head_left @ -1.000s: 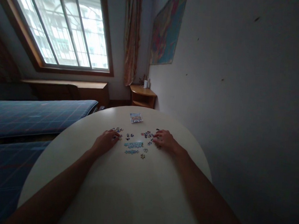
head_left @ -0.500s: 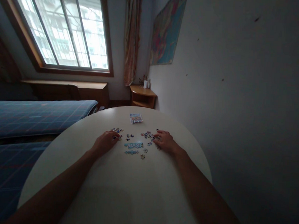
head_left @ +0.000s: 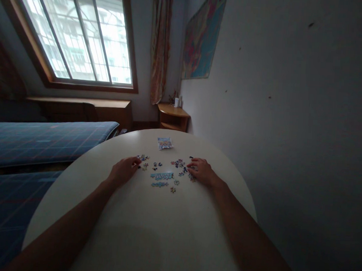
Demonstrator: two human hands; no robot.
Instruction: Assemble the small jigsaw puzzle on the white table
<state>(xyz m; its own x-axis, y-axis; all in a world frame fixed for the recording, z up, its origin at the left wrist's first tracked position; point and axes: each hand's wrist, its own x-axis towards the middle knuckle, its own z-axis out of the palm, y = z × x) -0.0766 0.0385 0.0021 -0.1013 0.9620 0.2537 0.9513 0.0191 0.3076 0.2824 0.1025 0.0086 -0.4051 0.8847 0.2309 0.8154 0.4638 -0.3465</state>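
Observation:
My left hand (head_left: 125, 169) is at the left of the loose jigsaw pieces (head_left: 145, 165), thumb and fingers curled together in a pinch. Whatever is between those fingertips is too small to make out. On the other side, my right hand (head_left: 201, 171) rests with its fingers apart at the edge of a second cluster of jigsaw pieces (head_left: 178, 163). Between the hands lies a joined blue puzzle strip (head_left: 162, 175) with pale lettering. A shorter joined strip (head_left: 159, 184) sits just nearer to me, and a single piece (head_left: 173, 189) lies to its right.
The round white table (head_left: 139, 230) carries everything. A small printed packet (head_left: 165, 143) lies toward its far side. A plaid-covered bed (head_left: 47, 142) stands at the left, a bare wall (head_left: 275, 128) at the right, and a corner shelf (head_left: 174, 110) beyond.
My left hand has drawn back slightly to the left, uncovering several jigsaw pieces. My right hand has shifted a little to the right, and more pieces show beside it.

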